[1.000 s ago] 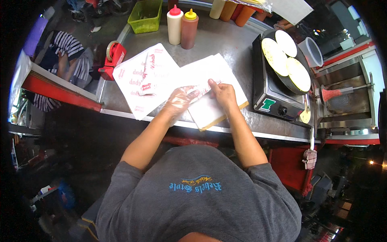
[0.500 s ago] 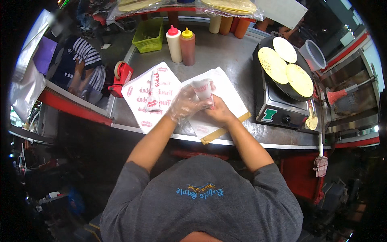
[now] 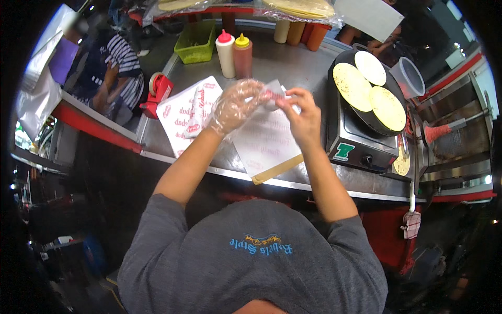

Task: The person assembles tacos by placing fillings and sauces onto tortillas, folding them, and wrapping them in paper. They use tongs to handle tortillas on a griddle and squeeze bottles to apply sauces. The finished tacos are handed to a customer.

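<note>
White, red-printed paper wrap [image 3: 274,95], partly blurred, is apparently gripped in the curled, clear-plastic-gloved left hand [image 3: 234,108]; the bare right hand [image 3: 303,118] pinches its end.

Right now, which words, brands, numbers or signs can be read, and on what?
I won't copy wording, only place it.
Left paper: red lettering, legible.
Wrapped roll: red lettering, legible.
Right paper: fainter pink lettering.
Grey shirt: blue lettering, upside down.
Green sticker on stove: print too small.
Held wrapper: red print, blurred.
</note>
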Tool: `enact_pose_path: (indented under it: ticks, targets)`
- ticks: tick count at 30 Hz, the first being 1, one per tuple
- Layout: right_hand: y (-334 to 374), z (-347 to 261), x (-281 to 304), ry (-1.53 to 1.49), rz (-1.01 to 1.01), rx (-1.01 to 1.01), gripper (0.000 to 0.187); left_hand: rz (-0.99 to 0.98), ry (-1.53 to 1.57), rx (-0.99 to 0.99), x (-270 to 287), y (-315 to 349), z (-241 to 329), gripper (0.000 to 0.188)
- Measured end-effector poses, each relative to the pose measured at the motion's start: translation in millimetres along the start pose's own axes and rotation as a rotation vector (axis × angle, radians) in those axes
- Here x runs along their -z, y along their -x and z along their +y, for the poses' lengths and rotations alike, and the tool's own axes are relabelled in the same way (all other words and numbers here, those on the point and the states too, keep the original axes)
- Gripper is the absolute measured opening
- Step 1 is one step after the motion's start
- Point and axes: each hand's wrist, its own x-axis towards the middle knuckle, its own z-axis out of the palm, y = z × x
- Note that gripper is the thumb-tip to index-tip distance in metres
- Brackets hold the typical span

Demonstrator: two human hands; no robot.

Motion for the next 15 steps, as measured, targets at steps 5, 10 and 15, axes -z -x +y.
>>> enact_pose_path:
  ticks: [5,10,15]
  targets:
    - [106,7,-7,0.438,-0.142,-0.223,0.021,-0.033,0.149,0.365,-57,109,10,0.022]
    - [86,-12,-38,0.503,0.077,-0.369,0.026,-0.054,-0.233,0.318,-83,139,-4,0.021]
    - [13,-53,-196,-0.43,-0.579,-0.469,0.045,-0.105,-0.084,0.526,-80,125,1,0.023]
